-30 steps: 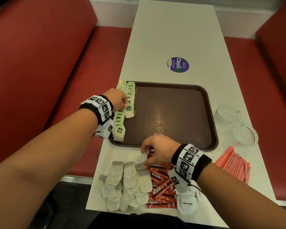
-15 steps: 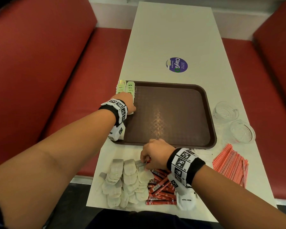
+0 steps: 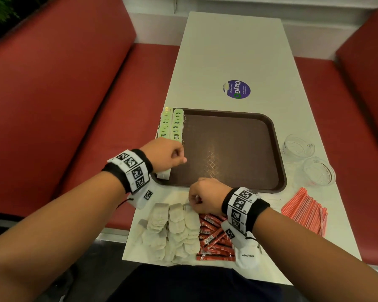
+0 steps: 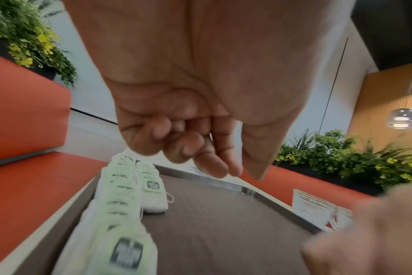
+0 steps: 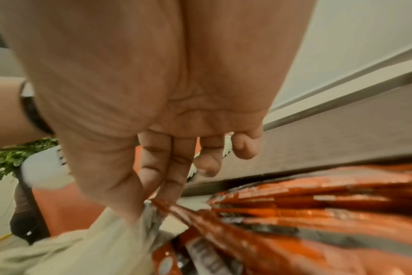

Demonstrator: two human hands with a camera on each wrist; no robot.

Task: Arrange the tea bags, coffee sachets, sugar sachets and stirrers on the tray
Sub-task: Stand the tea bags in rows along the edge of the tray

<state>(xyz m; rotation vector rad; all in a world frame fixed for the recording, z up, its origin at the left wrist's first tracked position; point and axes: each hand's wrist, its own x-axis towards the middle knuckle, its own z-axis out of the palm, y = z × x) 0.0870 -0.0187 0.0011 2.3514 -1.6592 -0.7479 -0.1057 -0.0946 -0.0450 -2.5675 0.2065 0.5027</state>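
- So, the tray point(image 3: 277, 149) is a brown one sitting on a long white table point(image 3: 231, 51), with red benches point(image 3: 52, 94) on both sides.
- Two rows of green tea bags point(image 3: 171, 125) run along the tray's left edge, overlapping each other. The left wrist view shows the same rows point(image 4: 120, 195) close up, tags facing up.
- Left hand point(image 3: 165, 154) hovers over the near-left corner of the tray, right above the near end of those green rows. Fingers point(image 4: 188, 147) are loosely curled in toward the palm and nothing's in them, so it's basically relaxed and empty.
- Right hand point(image 3: 205, 197) is down at the table just in front of the tray's near edge. From the right wrist cam the thumb and first fingers point(image 5: 162, 173) are pinching the top end of a pale tea bag point(image 5: 94, 247), right next to the coffee sachets point(image 5: 294, 214).
- Pale tea bags point(image 3: 172, 227) are fanned out in three overlapping columns on the table near the person, off the tray.
- Red coffee sachets point(image 3: 212, 238) are piled just right of those, also off the tray, partly under the right wrist.
- A white sugar sachet point(image 3: 248, 257) peeks out below the right wristband, near the table edge.
- Orange stirrers point(image 3: 303, 212) lie in a bundle on the table, off to the right of the tray's near corner.
- Two clear glass bowls point(image 3: 308, 160) sit right of the tray, one nearer than the other.
- A round purple sticker point(image 3: 237, 89) is on the table beyond the tray.
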